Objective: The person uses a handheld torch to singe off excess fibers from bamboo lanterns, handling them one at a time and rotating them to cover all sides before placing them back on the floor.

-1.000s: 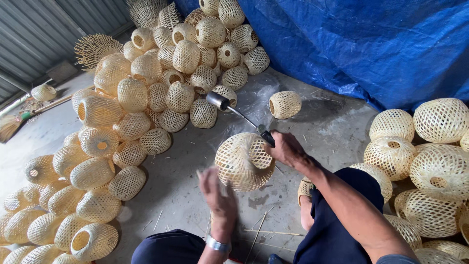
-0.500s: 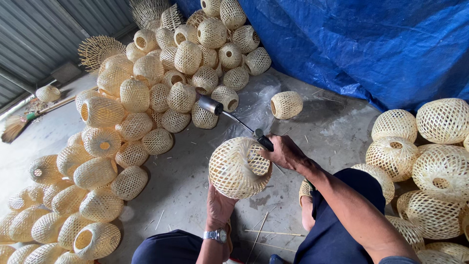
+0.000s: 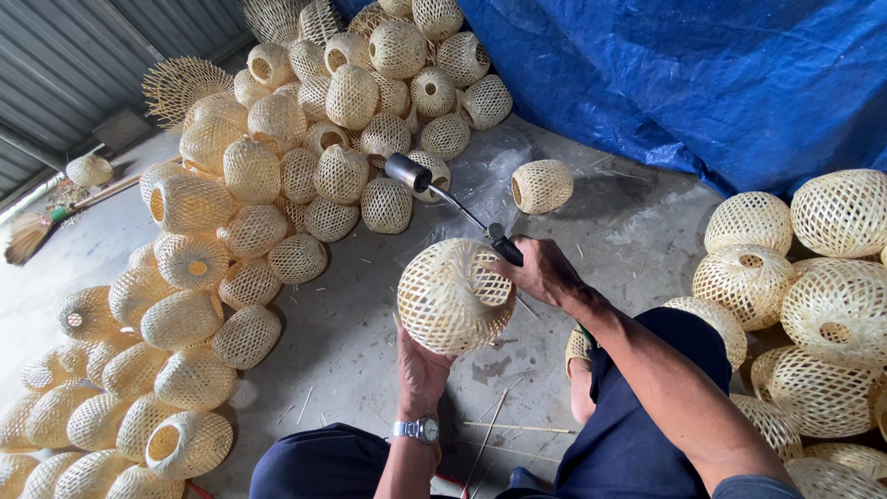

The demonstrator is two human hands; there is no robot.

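Centre of frame: left hand (image 3: 422, 367) cups the woven bamboo shade (image 3: 454, 296) from below, fingers grasping it; right hand (image 3: 542, 271) clenches the torch (image 3: 459, 206). Shade likely light, springy, crushable; support underneath.

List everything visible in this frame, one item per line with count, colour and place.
woven bamboo ball: one, pale straw, held up at centre on the left hand
torch tool: one, dark metal, in the right hand
bamboo lantern pile: many, straw, left and top
second bamboo pile: several, straw, right
lone lantern: one, straw, on the floor
tarpaulin: one, blue, top right
broom: one, far left
concrete floor: grey
left hand: under the ball, wristwatch on
right hand: grips the torch
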